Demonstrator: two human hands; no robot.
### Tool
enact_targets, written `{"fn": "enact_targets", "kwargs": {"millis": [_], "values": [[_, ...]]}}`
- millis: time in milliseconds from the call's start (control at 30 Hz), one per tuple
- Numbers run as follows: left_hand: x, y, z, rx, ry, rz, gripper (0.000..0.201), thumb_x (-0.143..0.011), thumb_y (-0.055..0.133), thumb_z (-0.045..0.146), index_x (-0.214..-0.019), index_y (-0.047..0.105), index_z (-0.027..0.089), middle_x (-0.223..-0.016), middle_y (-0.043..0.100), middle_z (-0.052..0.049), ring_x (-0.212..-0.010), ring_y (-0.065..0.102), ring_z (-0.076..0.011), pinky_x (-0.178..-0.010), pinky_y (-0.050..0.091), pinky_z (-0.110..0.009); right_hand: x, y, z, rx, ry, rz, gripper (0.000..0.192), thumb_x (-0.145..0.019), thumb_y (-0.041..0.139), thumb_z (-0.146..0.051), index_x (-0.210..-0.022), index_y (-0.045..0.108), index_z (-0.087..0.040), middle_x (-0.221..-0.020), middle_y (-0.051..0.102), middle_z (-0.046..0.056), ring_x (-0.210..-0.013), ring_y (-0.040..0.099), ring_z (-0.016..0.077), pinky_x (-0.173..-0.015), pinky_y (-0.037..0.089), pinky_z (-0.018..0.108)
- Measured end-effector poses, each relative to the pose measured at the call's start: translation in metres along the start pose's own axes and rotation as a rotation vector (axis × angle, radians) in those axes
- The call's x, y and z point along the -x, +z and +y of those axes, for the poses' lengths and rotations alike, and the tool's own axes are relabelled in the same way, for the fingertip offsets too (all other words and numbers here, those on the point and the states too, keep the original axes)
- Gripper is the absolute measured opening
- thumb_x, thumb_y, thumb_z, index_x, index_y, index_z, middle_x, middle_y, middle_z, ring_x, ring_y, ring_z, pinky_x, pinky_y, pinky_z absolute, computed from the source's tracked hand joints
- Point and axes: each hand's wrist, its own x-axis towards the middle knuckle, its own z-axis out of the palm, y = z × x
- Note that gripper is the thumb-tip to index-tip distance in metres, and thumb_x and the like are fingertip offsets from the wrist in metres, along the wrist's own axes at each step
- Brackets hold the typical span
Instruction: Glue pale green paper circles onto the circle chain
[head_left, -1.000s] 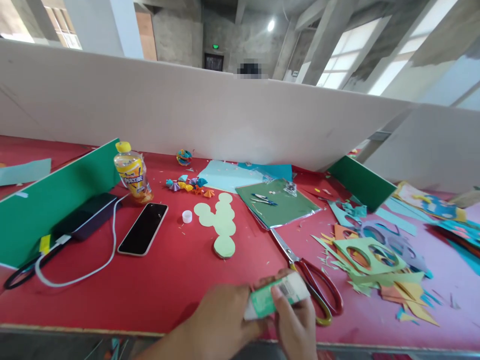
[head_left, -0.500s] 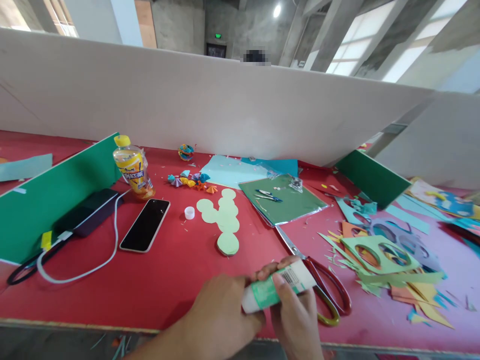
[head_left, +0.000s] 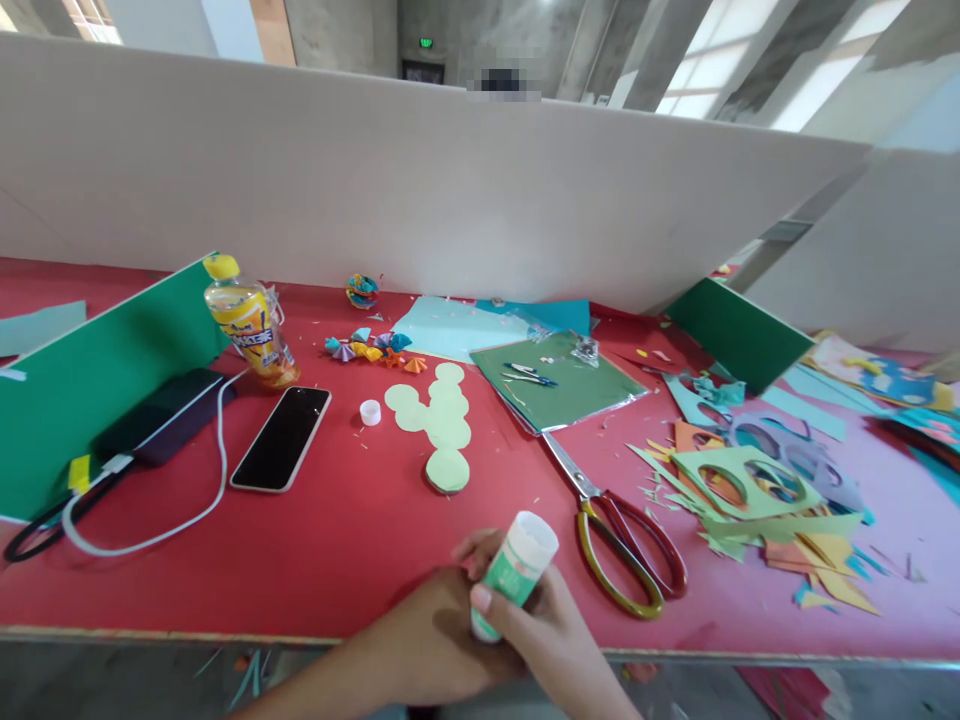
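A green and white glue stick (head_left: 520,562) stands tilted above the red table's front edge (head_left: 225,590), its white end pointing up and away. My left hand (head_left: 427,640) wraps its lower end from the left, fingers curled behind it. From the right, my right hand (head_left: 551,640) grips the same stick, thumb pressed on the green label. Red-handled scissors (head_left: 622,540) lie just right of my hands. A string of pale green paper circles (head_left: 439,420) lies beyond the hands, with a small white cap (head_left: 370,411) beside it.
A phone (head_left: 281,438), a cabled power bank (head_left: 161,415) and a yellow-capped bottle (head_left: 247,325) sit left by a green divider (head_left: 90,380). Green paper sheets (head_left: 559,385) lie mid-table, cut paper scraps (head_left: 750,495) at right, small folded paper pieces (head_left: 371,348) behind. A white partition (head_left: 450,200) closes the back.
The glue stick swung from lying nearly level to pointing up and shifted left, away from the scissors. Both hands kept hold and drew closer to the table edge.
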Motion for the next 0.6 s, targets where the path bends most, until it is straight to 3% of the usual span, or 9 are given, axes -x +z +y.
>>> {"fn": "enact_targets", "kwargs": {"millis": [133, 200, 333, 467, 600], "values": [[0.013, -0.005, 0.000, 0.116, -0.051, 0.042, 0.020, -0.079, 0.054, 0.032, -0.089, 0.061, 0.016, -0.078, 0.061, 0.002, -0.077, 0.057, -0.0157, -0.062, 0.042, -0.020, 0.001, -0.007, 0.004, -0.021, -0.046, 0.126, 0.026, -0.067, 0.074, -0.040, -0.076, 0.065, -0.017, -0.080, 0.062, 0.004, -0.074, 0.058, 0.0170, -0.065, 0.048, 0.025], [0.018, -0.007, 0.000, 0.098, -0.113, 0.120, 0.021, -0.077, 0.057, 0.034, -0.080, 0.060, 0.014, -0.068, 0.056, 0.002, -0.069, 0.053, -0.0141, -0.057, 0.037, -0.021, 0.003, -0.008, 0.008, -0.136, -0.023, 0.208, 0.031, -0.062, 0.077, -0.042, -0.077, 0.066, -0.018, -0.075, 0.063, 0.003, -0.069, 0.058, 0.0154, -0.061, 0.048, 0.024], [0.027, -0.013, 0.002, 0.123, -0.132, 0.196, 0.031, -0.068, 0.069, 0.038, -0.083, 0.058, 0.014, -0.072, 0.056, 0.002, -0.066, 0.048, -0.0116, -0.057, 0.035, -0.021, 0.005, -0.011, 0.013, -0.460, 0.128, 0.321, 0.041, -0.057, 0.077, -0.053, -0.076, 0.065, -0.019, -0.074, 0.065, 0.003, -0.066, 0.061, 0.0153, -0.058, 0.052, 0.025], [0.032, -0.019, 0.000, 0.341, 0.013, 0.180, 0.044, -0.066, 0.072, 0.043, -0.098, 0.057, 0.016, -0.090, 0.060, -0.003, -0.078, 0.052, -0.0134, -0.068, 0.039, -0.023, 0.004, -0.013, 0.007, -0.739, 0.291, 0.410, 0.039, -0.059, 0.075, -0.054, -0.076, 0.065, -0.020, -0.075, 0.066, 0.000, -0.071, 0.064, 0.0135, -0.058, 0.055, 0.021], [0.031, -0.027, -0.007, 0.772, 0.200, 0.095, 0.069, -0.077, 0.040, 0.071, -0.111, 0.056, 0.014, -0.111, 0.058, -0.014, -0.099, 0.054, -0.0231, -0.086, 0.040, -0.036, 0.003, -0.012, 0.001, -0.940, 0.364, 0.330, 0.033, -0.060, 0.076, -0.049, -0.074, 0.067, -0.020, -0.071, 0.066, -0.002, -0.061, 0.062, 0.0079, -0.053, 0.053, 0.014]]}}
